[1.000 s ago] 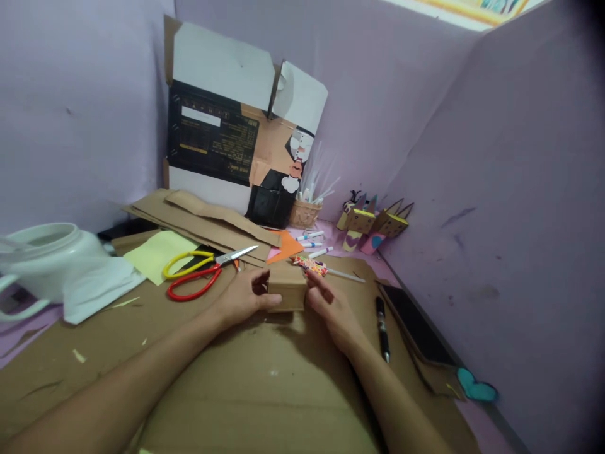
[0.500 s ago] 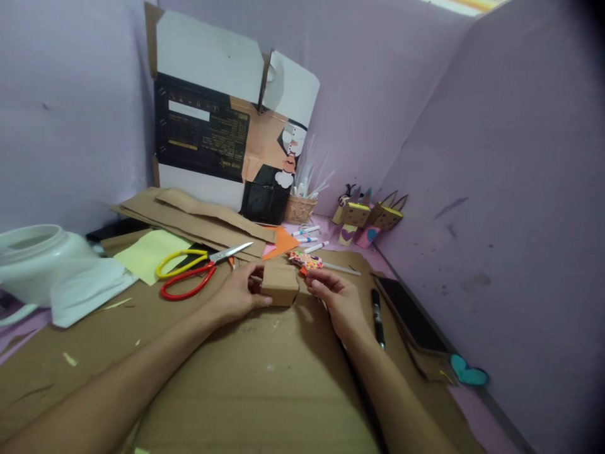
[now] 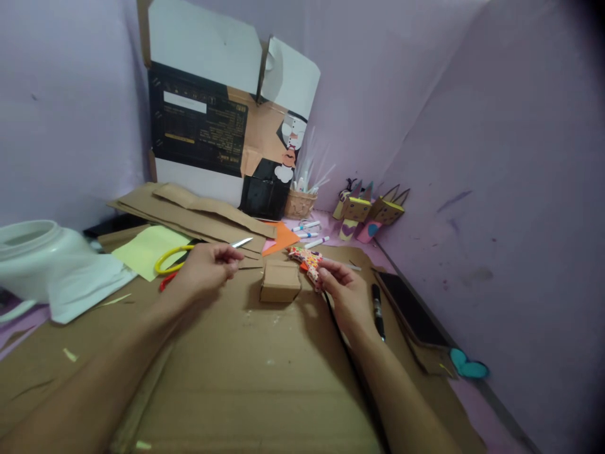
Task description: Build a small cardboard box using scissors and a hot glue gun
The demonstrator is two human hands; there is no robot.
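Note:
A small brown cardboard box [image 3: 280, 282] rests by itself on the big cardboard sheet [image 3: 265, 378], with a hand on either side and neither touching it. My left hand [image 3: 205, 268] lies to its left, over the red and yellow scissors [image 3: 169, 258], fingers curled closed around their middle; the blade tip sticks out past the fingers. My right hand [image 3: 341, 285] is to the right of the box, pinching a colourful patterned object [image 3: 307, 258]. A thin black line runs back from that hand along my forearm.
A black marker [image 3: 377, 309] and a dark flat device [image 3: 409, 309] lie at the right. A white jar [image 3: 33, 252], white paper and a yellow sheet [image 3: 149, 249] sit at the left. Behind are stacked cardboard strips [image 3: 198, 211], an upright printed carton [image 3: 212, 126], a small basket [image 3: 300, 203], loose markers and cardboard figures [image 3: 368, 217].
Both hands have let go of the small box, which now sits alone. My left hand moved left onto the scissors; my right hand closed on the colourful object.

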